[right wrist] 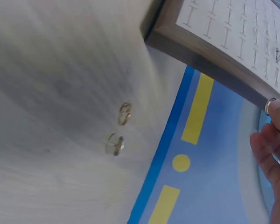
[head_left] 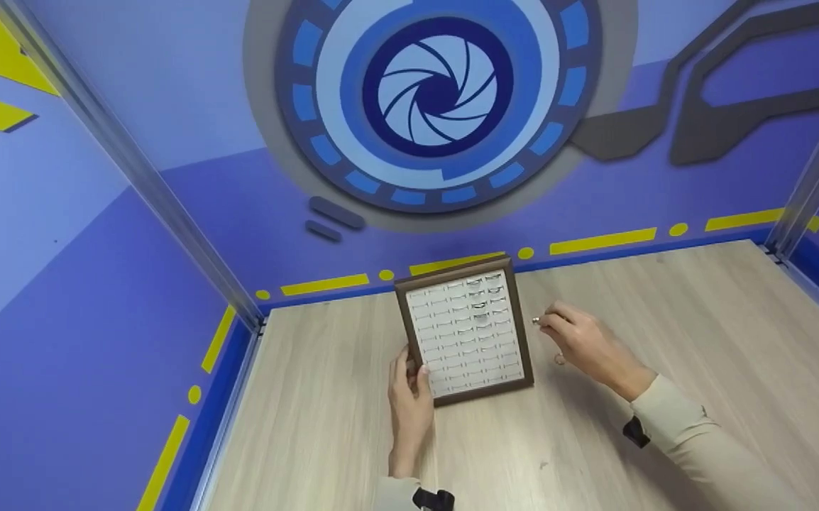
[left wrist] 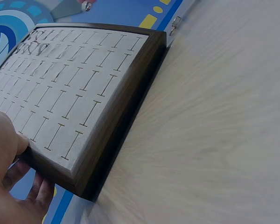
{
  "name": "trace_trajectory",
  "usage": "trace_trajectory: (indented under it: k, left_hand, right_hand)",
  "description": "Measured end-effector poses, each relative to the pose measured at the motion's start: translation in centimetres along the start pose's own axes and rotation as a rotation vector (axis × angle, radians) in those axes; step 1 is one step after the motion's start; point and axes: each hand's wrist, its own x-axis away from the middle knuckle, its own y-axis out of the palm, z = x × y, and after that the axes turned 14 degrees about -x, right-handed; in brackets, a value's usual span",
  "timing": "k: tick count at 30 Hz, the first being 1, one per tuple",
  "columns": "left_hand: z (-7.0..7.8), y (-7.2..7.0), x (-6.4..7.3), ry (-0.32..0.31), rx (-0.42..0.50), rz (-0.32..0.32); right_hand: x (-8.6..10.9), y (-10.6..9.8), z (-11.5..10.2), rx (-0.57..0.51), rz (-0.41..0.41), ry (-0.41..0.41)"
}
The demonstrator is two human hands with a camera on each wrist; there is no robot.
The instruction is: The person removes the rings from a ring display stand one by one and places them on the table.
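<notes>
A ring display board (head_left: 477,360) with a brown frame and a white slotted panel stands tilted up on the table. Several rings sit in the slots toward its upper right; many other slots hold none. Its lower left edge is held by my left hand (head_left: 409,408), thumb on the front and fingers behind. Just right of the board, my right hand (head_left: 587,344) pinches a small silver-coloured ring (right wrist: 269,106) between thumb and fingertips. Below that hand, a gold-toned ring (right wrist: 125,114) and another ring (right wrist: 115,144) lie on the table, apart from the board.
The light wood table (head_left: 310,397) meets a blue and purple printed back wall (head_left: 204,199) just behind the board. A side panel (head_left: 83,355) with a metal corner post (head_left: 168,206) bounds the left. Another post (head_left: 817,156) stands at the far right.
</notes>
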Motion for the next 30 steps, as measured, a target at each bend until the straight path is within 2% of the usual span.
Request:
trace_trajectory:
  k: [6, 16, 25, 30]
  left_hand:
    - [0.0, 0.0, 0.1, -0.005, 0.006, -0.002]
    - [-0.1, 0.0, 0.1, -0.003, -0.016, -0.009]
    - [-0.1, 0.0, 0.1, 0.003, -0.02, 0.009]
    - [-0.2, 0.0, 0.1, 0.005, -0.013, 0.008]
  right_hand:
    - [1.2, -0.4, 0.2, 0.007, -0.023, 0.022]
    - [3.1, -1.1, 0.6, -0.036, -0.033, 0.12]
    - [5.0, -1.4, 1.5, 0.013, -0.041, 0.11]
    - [5.8, -1.4, 1.9, 0.046, -0.044, 0.154]
